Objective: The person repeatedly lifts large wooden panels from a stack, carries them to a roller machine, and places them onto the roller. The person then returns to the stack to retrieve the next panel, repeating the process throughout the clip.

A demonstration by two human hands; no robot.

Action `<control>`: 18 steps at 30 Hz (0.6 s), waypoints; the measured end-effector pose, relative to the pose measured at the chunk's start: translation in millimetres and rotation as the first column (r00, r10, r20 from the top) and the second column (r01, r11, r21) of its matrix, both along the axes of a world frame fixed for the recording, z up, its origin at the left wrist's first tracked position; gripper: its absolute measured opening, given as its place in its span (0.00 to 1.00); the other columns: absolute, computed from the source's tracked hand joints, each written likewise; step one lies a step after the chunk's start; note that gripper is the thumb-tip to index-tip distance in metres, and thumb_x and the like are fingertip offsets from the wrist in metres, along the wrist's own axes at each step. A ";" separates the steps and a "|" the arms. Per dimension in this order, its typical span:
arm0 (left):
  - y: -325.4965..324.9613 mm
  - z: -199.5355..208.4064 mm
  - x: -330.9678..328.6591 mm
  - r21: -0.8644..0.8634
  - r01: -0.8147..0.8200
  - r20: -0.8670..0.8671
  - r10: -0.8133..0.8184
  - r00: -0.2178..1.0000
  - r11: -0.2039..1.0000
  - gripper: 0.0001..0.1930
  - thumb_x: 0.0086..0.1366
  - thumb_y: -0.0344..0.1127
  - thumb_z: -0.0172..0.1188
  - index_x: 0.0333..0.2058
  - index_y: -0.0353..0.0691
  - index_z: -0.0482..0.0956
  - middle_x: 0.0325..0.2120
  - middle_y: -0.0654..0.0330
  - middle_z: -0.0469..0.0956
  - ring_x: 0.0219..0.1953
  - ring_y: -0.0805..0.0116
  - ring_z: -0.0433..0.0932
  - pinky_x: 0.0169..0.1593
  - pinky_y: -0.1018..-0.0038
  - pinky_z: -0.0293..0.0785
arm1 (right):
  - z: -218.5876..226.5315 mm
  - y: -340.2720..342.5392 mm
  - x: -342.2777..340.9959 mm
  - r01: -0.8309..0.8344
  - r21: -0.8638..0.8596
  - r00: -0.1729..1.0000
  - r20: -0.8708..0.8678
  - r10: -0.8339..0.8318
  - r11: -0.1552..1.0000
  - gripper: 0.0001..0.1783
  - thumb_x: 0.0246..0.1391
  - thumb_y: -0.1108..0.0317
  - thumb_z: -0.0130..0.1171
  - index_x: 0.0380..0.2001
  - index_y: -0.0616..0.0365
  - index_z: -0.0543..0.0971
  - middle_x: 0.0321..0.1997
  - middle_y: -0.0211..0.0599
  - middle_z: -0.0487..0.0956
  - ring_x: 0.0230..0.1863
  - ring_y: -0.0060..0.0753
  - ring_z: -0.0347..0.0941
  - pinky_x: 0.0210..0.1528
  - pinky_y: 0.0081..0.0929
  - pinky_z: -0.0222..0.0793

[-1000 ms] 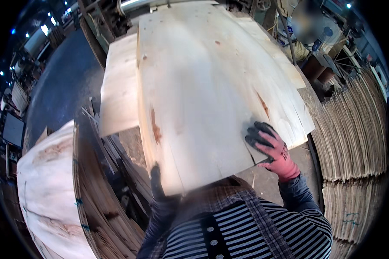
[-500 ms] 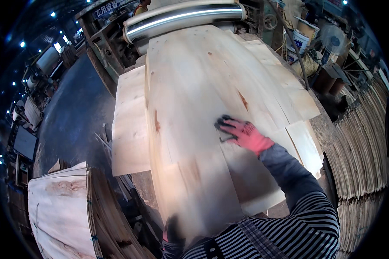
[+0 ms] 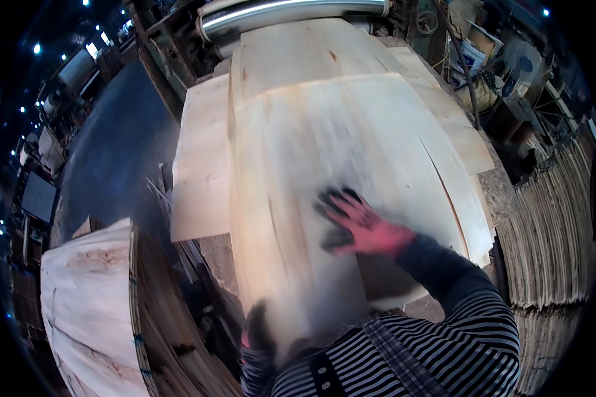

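A large pale wood veneer sheet [image 3: 377, 126] lies flat in front of me, its far edge overlapping another veneer sheet [image 3: 285, 56] that reaches the shiny roller [image 3: 298, 21]. My right hand [image 3: 364, 225], in a pink glove with dark fingertips, rests on or just above the upper sheet's middle. Its fingers are spread and hold nothing; they are slightly blurred. At the sheet's near left edge is my left hand [image 3: 259, 327], in a dark and pink glove. Blur hides its fingers, so I cannot tell whether it grips the edge.
More veneer sheets stick out at the left [image 3: 200, 159] and right [image 3: 467, 142]. A veneer stack [image 3: 89, 298] stands at near left, a tall stack [image 3: 553, 231] at right. Beyond the left side runs a dark floor [image 3: 122, 126]; a fan [image 3: 520, 59] stands far right.
The knotted veneer sheet has moved away from me toward the roller. The upper sheet has slid forward over it. My right hand stays near the middle, fingers more spread; the view has tilted slightly.
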State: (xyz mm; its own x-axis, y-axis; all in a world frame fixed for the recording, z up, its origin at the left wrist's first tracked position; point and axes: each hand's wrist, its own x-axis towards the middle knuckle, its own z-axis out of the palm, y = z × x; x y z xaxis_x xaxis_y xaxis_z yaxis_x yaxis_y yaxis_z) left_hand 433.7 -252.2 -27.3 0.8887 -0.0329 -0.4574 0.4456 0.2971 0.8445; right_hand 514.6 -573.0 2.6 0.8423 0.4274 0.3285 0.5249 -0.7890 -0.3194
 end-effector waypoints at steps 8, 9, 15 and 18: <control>-12.1 74.1 8.2 0.010 0.472 0.345 -0.446 0.826 0.881 0.20 0.54 0.26 0.50 0.47 0.30 0.64 0.37 0.53 0.72 0.37 0.66 0.73 0.42 0.76 0.68 | -36.8 0.6 -188.4 0.241 0.032 0.952 -0.200 -0.231 0.970 0.42 0.34 0.47 0.60 0.49 0.63 0.60 0.55 0.54 0.56 0.57 0.56 0.50 0.58 0.51 0.41; -24.6 86.6 0.3 -0.132 0.621 0.421 -0.524 0.741 0.773 0.24 0.55 0.24 0.50 0.51 0.30 0.54 0.43 0.51 0.68 0.43 0.65 0.69 0.48 0.75 0.63 | -43.0 0.5 -192.3 0.335 0.154 0.935 -0.178 -0.307 0.930 0.39 0.35 0.49 0.58 0.48 0.64 0.62 0.53 0.53 0.60 0.56 0.53 0.53 0.58 0.50 0.43; -42.7 117.8 -25.5 0.122 0.749 0.634 -0.632 0.446 0.651 0.32 0.55 0.24 0.52 0.56 0.31 0.46 0.49 0.54 0.64 0.49 0.72 0.63 0.51 0.78 0.59 | -1.3 -24.9 -226.8 0.549 -0.058 0.798 0.334 -0.502 0.834 0.23 0.40 0.62 0.56 0.39 0.67 0.70 0.40 0.49 0.71 0.43 0.49 0.67 0.50 0.42 0.60; -8.8 95.9 -27.8 -0.143 0.717 0.389 -0.627 0.675 0.682 0.29 0.56 0.26 0.52 0.54 0.31 0.50 0.47 0.53 0.65 0.50 0.70 0.63 0.53 0.77 0.59 | 30.3 -11.6 -232.8 0.522 -0.051 0.790 0.404 -0.460 0.852 0.21 0.35 0.67 0.59 0.35 0.68 0.72 0.37 0.51 0.72 0.40 0.50 0.70 0.46 0.41 0.64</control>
